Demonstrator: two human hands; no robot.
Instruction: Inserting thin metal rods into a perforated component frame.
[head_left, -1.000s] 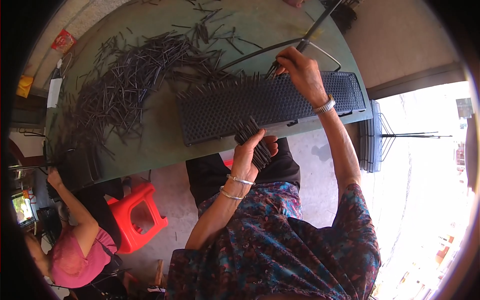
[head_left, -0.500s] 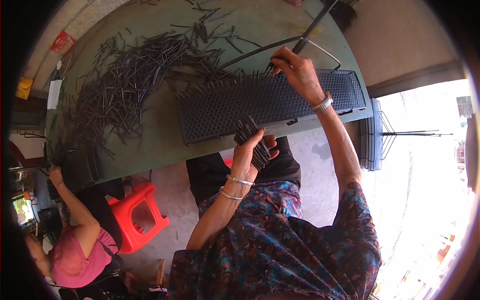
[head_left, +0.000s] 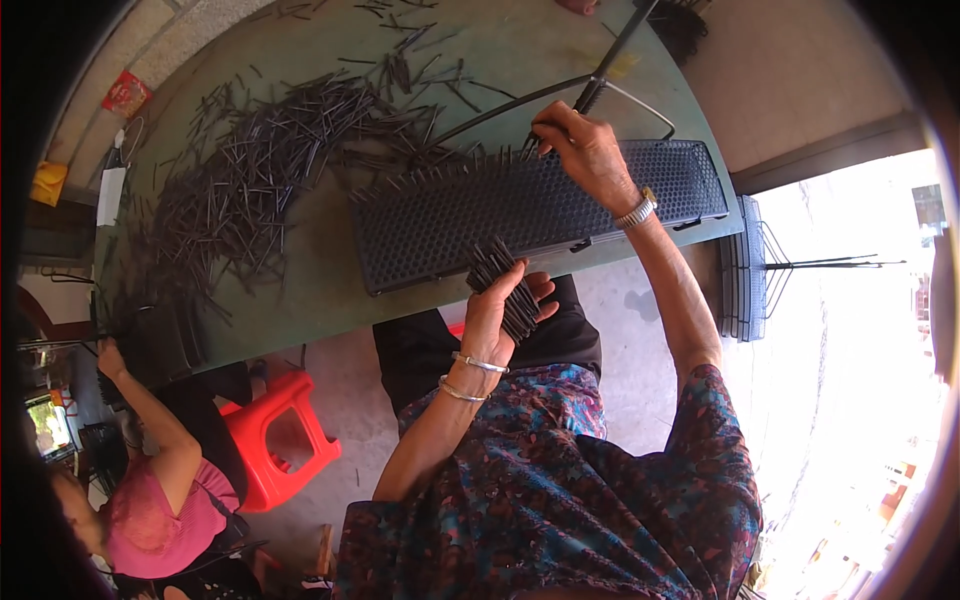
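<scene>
Over one perforated tray (head_left: 440,235), right fingers (head_left: 553,117) pinching perhaps one stick (head_left: 530,146), by the tray, left fingers (head_left: 541,291) gripping one stick bundle (head_left: 492,265).

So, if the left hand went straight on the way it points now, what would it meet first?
Probably the near edge of the tray; the sticks in the left hand's grip overlap it in view. Depth is unclear, so it might pass above.

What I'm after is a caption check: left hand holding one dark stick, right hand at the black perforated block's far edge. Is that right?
Not quite: the head view shows the left hand holding a bundle of dark sticks, not one. The rest stands.
</scene>
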